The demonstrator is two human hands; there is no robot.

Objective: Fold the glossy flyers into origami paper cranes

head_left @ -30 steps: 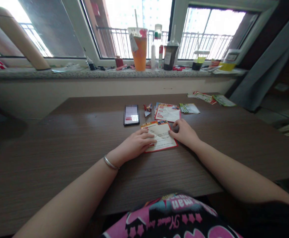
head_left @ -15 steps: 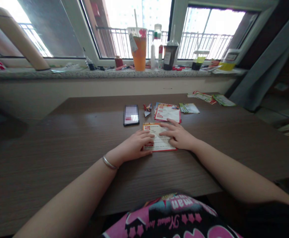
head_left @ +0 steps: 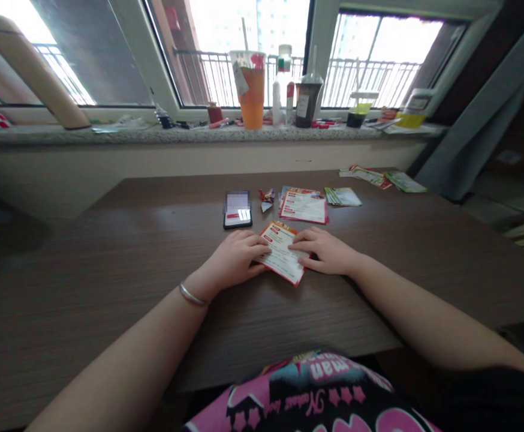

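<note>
A printed card with red headings and a red border (head_left: 284, 251) lies turned at an angle on the table, one corner toward me. My left hand (head_left: 239, 255) rests at its left corner, fingers stretched over the edge and thumb alongside the near side. On the opposite side, my right hand (head_left: 322, 251) is open, its spread fingertips touching the card's right part. A silver bangle (head_left: 193, 295) circles my left wrist. Just beyond the card is a stack of similar cards (head_left: 304, 207).
A phone (head_left: 238, 210) and a crumpled wrapper (head_left: 266, 199) lie beyond my left hand. Green-and-white cards (head_left: 343, 196) sit right of the stack, with more cards (head_left: 370, 176) at the back right. Along the windowsill (head_left: 131, 137) stand an orange drink cup (head_left: 253, 96), a dark drink cup (head_left: 307, 103) and bottles.
The card has turned clockwise from lying square to lying at an angle. My left hand has shifted slightly left, and my right fingers have drawn back from the stack toward the card's right side.
</note>
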